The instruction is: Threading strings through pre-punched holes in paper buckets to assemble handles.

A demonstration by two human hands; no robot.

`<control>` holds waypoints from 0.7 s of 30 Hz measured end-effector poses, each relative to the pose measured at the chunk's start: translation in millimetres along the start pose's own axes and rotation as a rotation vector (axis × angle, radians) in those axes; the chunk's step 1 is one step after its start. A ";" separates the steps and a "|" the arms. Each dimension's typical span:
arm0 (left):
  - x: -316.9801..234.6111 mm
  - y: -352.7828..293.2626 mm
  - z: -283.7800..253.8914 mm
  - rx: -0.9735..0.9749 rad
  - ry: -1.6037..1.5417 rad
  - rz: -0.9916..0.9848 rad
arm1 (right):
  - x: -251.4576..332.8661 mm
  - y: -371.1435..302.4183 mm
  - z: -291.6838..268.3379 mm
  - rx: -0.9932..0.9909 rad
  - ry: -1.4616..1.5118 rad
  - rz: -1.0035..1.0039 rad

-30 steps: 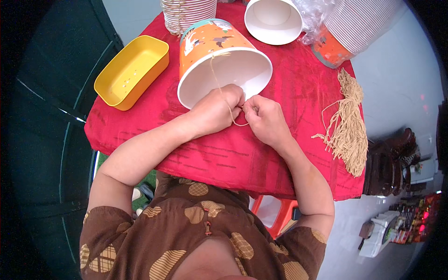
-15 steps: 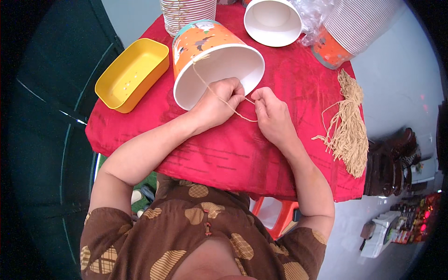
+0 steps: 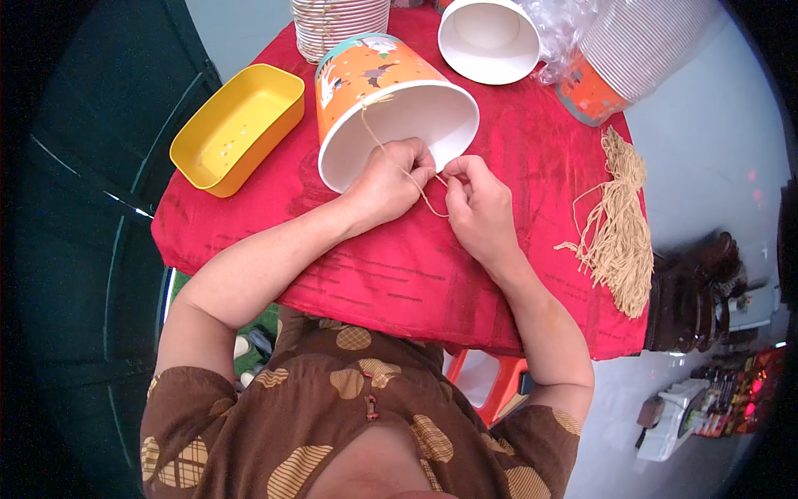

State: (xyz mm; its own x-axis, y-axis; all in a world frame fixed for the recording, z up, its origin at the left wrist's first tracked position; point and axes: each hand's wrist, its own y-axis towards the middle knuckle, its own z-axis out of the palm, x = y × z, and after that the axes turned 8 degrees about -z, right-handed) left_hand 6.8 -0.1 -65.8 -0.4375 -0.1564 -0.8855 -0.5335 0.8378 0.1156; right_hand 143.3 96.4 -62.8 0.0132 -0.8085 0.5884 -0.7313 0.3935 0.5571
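An orange paper bucket (image 3: 366, 79) with a white inside lies on its side, its mouth facing me. A beige string (image 3: 371, 133) is knotted at its upper rim and hangs down to my hands. My left hand (image 3: 391, 175) is closed at the bucket's lower rim, thumb and fingers pinching the string there. Close beside it, my right hand (image 3: 478, 195) pinches the string too, with a loop of it drooping between the hands. Whatever lies behind my left fingers at the rim is hidden.
A yellow tray (image 3: 249, 125) with small white bits stands at the left. On the right lies a bundle of beige strings (image 3: 619, 233). Stacked buckets (image 3: 341, 25), another white-mouthed bucket (image 3: 489, 46), clear plastic wrap (image 3: 565, 29) and a second stack (image 3: 636, 50) line the far side of the red-covered table (image 3: 374, 287).
My right hand has come slightly left, nearer to my left hand. The string's loop between them has become narrower. The bucket appears shifted a little to the right.
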 end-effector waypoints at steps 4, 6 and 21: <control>3.8 1.5 0.6 0.005 -0.013 0.023 | -3.0 -1.0 9.8 -0.016 0.146 0.050; 5.4 2.4 0.1 0.010 -0.016 0.018 | -1.1 0.5 9.6 0.013 0.169 0.080; -2.3 2.5 -3.4 0.042 -0.232 -0.179 | -0.6 2.8 10.8 0.045 0.032 0.019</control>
State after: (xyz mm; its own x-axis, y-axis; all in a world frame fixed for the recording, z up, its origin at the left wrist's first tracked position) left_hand 3.9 0.6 -62.0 -0.1591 -0.1844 -0.9699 -0.5547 0.8294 -0.0667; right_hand 133.8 93.2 -67.9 0.0200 -0.7865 0.6172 -0.7613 0.3882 0.5193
